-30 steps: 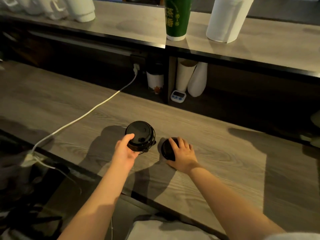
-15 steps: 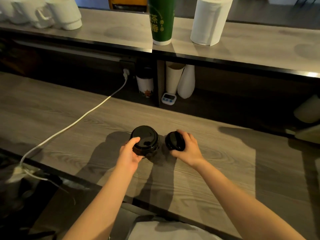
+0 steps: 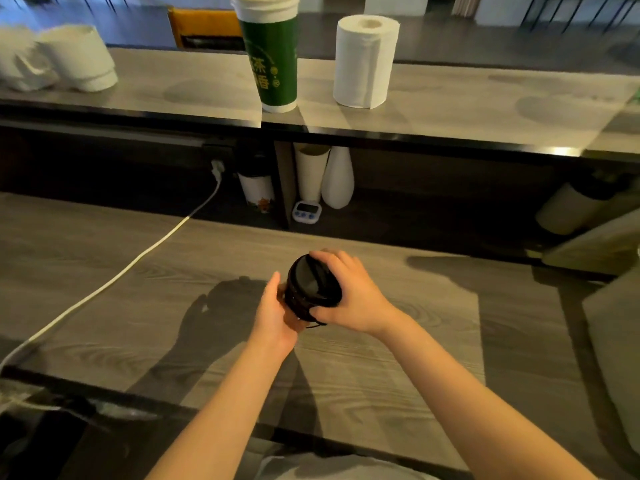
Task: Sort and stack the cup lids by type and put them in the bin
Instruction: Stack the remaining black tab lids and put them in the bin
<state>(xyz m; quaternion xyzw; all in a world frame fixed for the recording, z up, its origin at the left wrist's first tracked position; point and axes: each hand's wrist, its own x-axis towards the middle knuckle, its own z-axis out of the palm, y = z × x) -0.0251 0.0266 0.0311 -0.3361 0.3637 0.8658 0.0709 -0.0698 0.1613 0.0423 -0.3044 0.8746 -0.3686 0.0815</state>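
A stack of black cup lids (image 3: 308,289) is held above the grey wooden counter (image 3: 398,358), between both hands. My left hand (image 3: 275,315) cups the stack from below and from the left. My right hand (image 3: 349,296) grips the top lids from the right, fingers over the rim. The top lid tilts toward the left. I cannot tell how many lids the stack has. No bin is clearly in view.
A white cable (image 3: 114,278) crosses the counter on the left. On the raised shelf stand a green cup stack (image 3: 273,57), a paper towel roll (image 3: 363,60) and white mugs (image 3: 76,60). Under it are white cups (image 3: 310,174), a timer (image 3: 306,211) and a pale box (image 3: 613,344) at right.
The right hand has lifted its small stack of lids off the counter and brought it onto the left hand's stack. The two stacks are now together, raised. The camera has tilted up.
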